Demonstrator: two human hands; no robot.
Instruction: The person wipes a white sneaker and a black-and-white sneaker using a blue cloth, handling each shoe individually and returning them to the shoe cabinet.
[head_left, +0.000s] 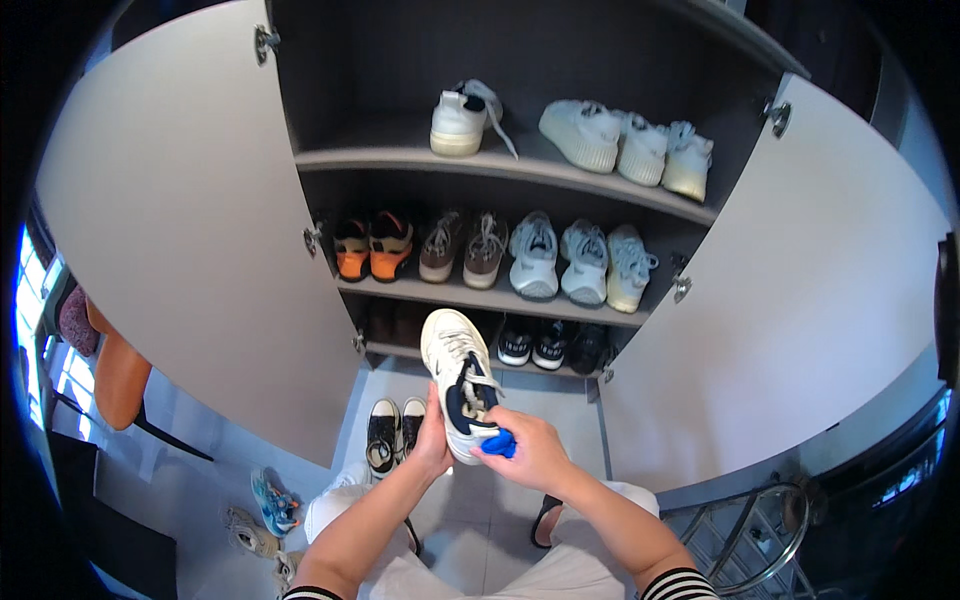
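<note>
A white sneaker with a dark navy lining is held up in front of me, its toe pointing away. My left hand grips the shoe along its left side. At the heel, my right hand pinches a bright blue cloth against the collar, with its fingertips at the shoe opening. Part of the cloth is hidden by the fingers. On the upper cabinet shelf stands a single white sneaker, a lace hanging over the shelf edge.
Two pale cabinet doors stand swung out on both sides. More shoes fill the shelves, including orange sneakers and brown lace-ups. Black-and-white sneakers sit on the floor. A metal rack is at lower right, an orange chair at left.
</note>
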